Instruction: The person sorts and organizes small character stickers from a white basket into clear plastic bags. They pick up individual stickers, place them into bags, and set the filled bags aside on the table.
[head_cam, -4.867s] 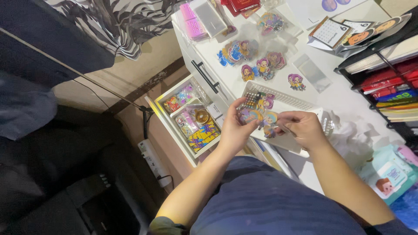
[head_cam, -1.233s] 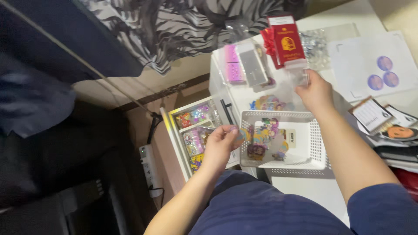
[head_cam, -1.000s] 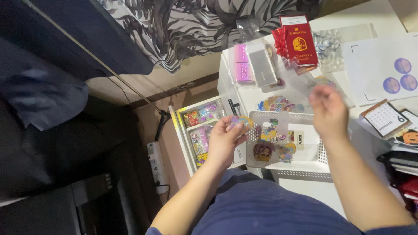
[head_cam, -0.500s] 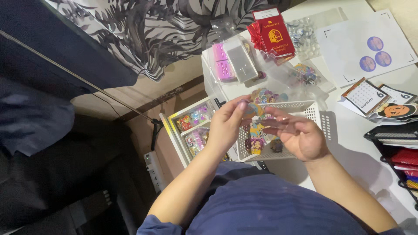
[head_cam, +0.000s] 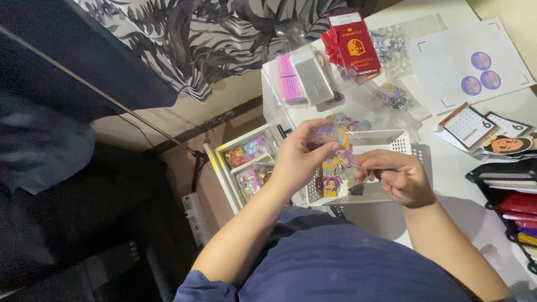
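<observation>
The left hand (head_cam: pixel 302 159) is pinching colourful character stickers (head_cam: pixel 331 140) over the half-filled white basket (head_cam: pixel 400 141) at the desk's front edge; the right hand's (head_cam: pixel 400 179) grip is pinching a clear sleeve, more sorting seemingly remaining.

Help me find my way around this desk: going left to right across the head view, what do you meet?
Open drawer → left hand holding a colourful charm → white basket → right hand → small desk calendar → stacked red folders.
</observation>
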